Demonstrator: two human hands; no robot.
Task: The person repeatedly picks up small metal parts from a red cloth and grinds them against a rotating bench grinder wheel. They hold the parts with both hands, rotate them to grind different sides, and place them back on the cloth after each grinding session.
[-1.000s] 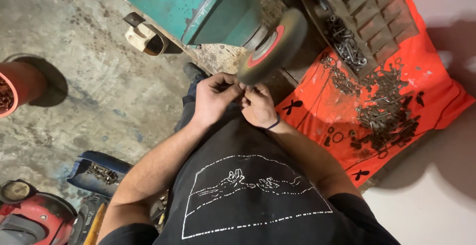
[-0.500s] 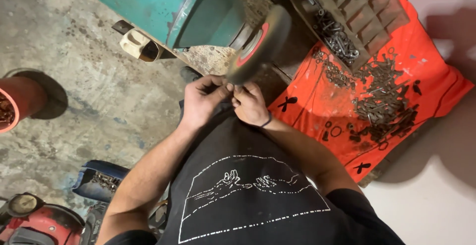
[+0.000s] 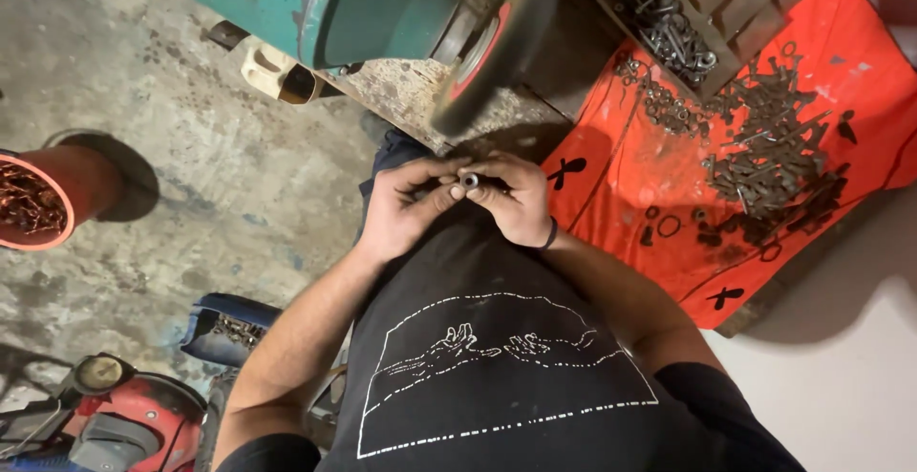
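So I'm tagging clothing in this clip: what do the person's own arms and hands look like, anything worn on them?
Both hands are bare, no gloves. The left hand and forearm carry nothing. The right hand has a thin dark band round the wrist. Both forearms are bare; short black sleeves start near the upper arms, part of a black shirt with a white line drawing.

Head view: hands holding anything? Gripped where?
Yes. A small metal nut is pinched between the fingertips of the left hand and the right hand, gripped by its sides, with its hole facing the camera.
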